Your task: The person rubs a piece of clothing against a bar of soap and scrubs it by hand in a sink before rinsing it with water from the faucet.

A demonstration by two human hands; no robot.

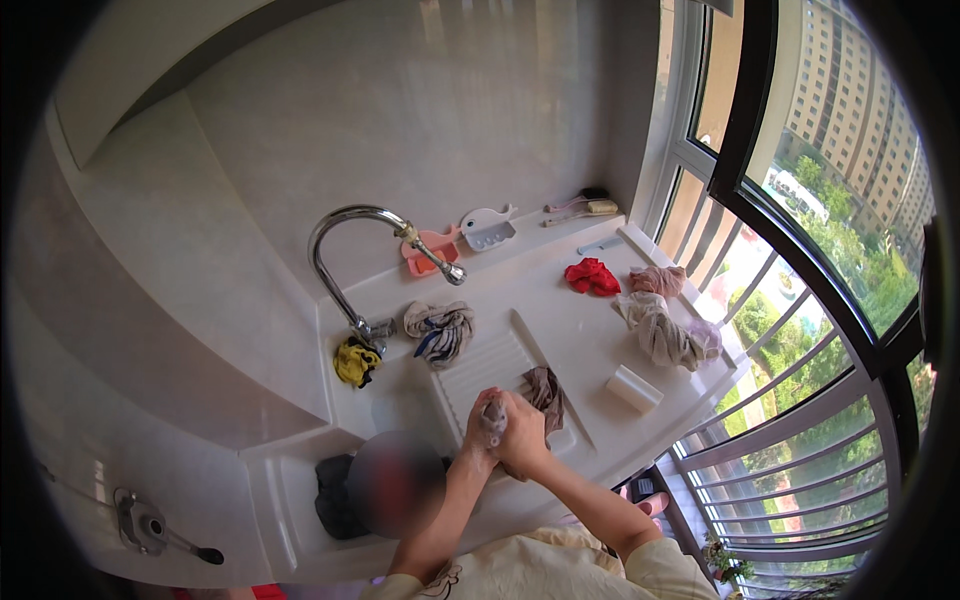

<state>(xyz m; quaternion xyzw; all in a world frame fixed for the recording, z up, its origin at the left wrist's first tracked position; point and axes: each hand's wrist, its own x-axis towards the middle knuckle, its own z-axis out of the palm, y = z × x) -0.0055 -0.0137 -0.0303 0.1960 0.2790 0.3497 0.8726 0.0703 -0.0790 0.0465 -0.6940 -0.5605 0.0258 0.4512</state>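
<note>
Both my hands are pressed together over the ribbed washboard (487, 360) of a white laundry sink. My left hand (480, 431) and my right hand (521, 427) grip a soapy greyish cloth (493, 420) between them, with suds on the fingers and wrist. A brown wet cloth (547, 394) lies on the ribs just beyond my right hand. Further up, a striped grey and blue cloth (441, 331) rests at the sink's back edge. A yellow and black cloth (355, 363) sits at the base of the chrome faucet (360, 214).
A red cloth (592, 277), a pink cloth (658, 280), grey cloths (664, 337) and a white cylindrical roll (634, 388) lie on the right counter. Two whale-shaped soap holders (487, 229) and brushes (581, 210) line the back ledge. A dark item (337, 495) is in the lower-left basin.
</note>
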